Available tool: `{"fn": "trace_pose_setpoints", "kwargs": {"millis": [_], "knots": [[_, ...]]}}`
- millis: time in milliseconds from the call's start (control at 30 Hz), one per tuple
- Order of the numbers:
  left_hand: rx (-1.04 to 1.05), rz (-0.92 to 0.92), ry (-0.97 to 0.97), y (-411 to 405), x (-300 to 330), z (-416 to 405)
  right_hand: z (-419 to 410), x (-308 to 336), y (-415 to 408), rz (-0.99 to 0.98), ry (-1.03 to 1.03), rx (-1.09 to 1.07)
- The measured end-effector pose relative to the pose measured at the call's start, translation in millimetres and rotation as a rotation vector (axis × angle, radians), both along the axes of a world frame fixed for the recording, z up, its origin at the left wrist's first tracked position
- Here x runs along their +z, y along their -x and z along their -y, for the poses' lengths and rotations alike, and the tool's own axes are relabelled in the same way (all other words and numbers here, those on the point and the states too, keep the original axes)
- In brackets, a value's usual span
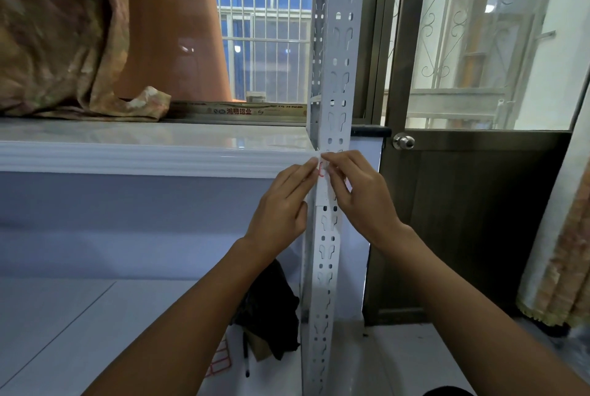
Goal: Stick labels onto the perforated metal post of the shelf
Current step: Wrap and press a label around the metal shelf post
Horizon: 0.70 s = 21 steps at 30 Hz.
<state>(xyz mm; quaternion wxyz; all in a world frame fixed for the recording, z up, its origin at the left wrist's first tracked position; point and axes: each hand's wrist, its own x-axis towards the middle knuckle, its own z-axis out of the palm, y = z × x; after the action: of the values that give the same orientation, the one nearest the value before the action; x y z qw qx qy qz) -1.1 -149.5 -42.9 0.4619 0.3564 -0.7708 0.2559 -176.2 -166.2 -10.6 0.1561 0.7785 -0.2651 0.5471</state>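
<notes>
- Both hands pinch one small white label [321, 172] with red edging: the left hand [281, 207] takes its left edge between thumb and fingertips, the right hand [360, 194] its right edge, fingers pressed together on the paper.
- That label sits against the front face of the perforated metal post [338, 54], just below the level of the white shelf edge [153, 157], between the two hands.
- Its long axis cannot be told; fingers cover most of it.
- Running straight up and down, the post lies directly behind the pinch, so pressing away from the body would likely seat the label.
- Neither hand looks nearer the post; they meet on it from either side.
- Low and near, left of the post's foot, lie a sheet of red-bordered labels [220, 360], a black pen [245, 357] and a dark crumpled bag [271, 306].
- Further right stands a door with a round metal knob [404, 142].
</notes>
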Motion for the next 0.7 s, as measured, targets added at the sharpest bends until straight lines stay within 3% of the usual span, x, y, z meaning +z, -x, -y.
{"fn": "trace_pose_setpoints", "kwargs": {"millis": [167, 300, 700], "knots": [[-0.036, -0.085, -0.007, 3.8, -1.8, -0.8, 1.5, 2.0, -2.6, -0.068, 0.054, -0.044], [-0.077, -0.237, -0.024, 11.5, 2.5, -6.0, -0.2, 2.8, -7.0, 0.012, -0.005, -0.006], [-0.055, -0.372, -0.068, 18.4, 9.5, -11.0, -9.4, 4.5, -13.9, -0.054, -0.019, -0.082]]}}
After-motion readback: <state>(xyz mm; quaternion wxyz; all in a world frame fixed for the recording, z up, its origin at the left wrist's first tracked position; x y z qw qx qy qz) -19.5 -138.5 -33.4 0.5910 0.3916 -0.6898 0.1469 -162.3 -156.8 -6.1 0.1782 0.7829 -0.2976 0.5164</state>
